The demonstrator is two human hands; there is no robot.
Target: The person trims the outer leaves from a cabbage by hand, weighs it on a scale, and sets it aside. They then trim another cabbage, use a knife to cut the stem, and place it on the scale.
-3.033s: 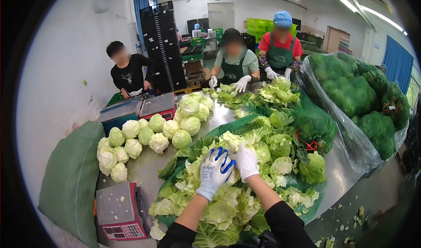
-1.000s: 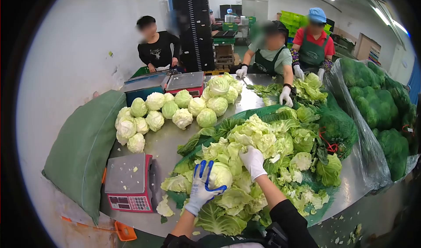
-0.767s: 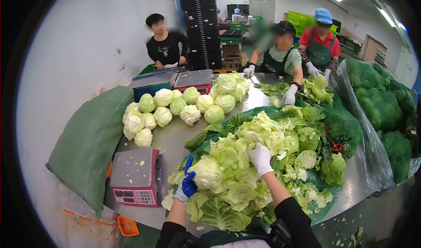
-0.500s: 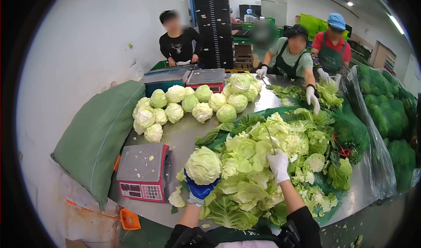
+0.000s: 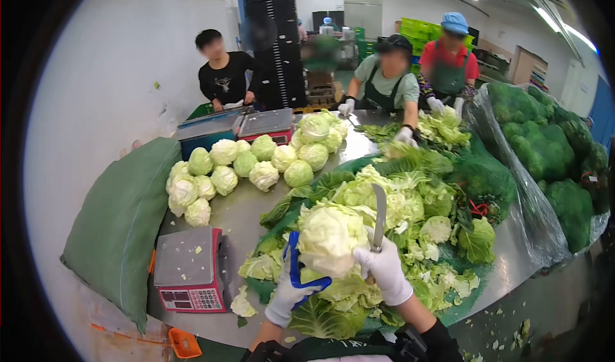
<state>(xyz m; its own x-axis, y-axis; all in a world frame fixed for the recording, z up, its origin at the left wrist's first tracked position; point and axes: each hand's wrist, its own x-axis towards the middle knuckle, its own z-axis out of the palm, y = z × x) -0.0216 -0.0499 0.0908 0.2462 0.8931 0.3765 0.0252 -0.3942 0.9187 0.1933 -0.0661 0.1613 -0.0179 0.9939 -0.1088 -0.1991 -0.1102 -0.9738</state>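
A trimmed pale cabbage (image 5: 333, 237) is held up above a pile of loose cabbage leaves (image 5: 407, 199). My left hand (image 5: 291, 291), in a white glove with blue on the fingers, cups it from the left and below. A knife (image 5: 380, 211) with a curved blade points upward in my right hand (image 5: 385, 269). That white-gloved hand is closed round the handle, its fingers against or very close to the cabbage's right side. Under both hands lie broad green outer leaves (image 5: 327, 317).
Several cabbages (image 5: 224, 179) stand grouped on the metal table. A red scale (image 5: 189, 269) sits left, beside a stuffed green sack (image 5: 125, 227). Bagged greens (image 5: 538, 151) line the right. Across the table, two gloved co-workers (image 5: 391, 83) handle leaves; another person (image 5: 224, 74) stands behind scales.
My right hand, with the knife, has come from the leaf pile to the cabbage. The cabbage and my left hand have shifted right. The view has turned slightly right.
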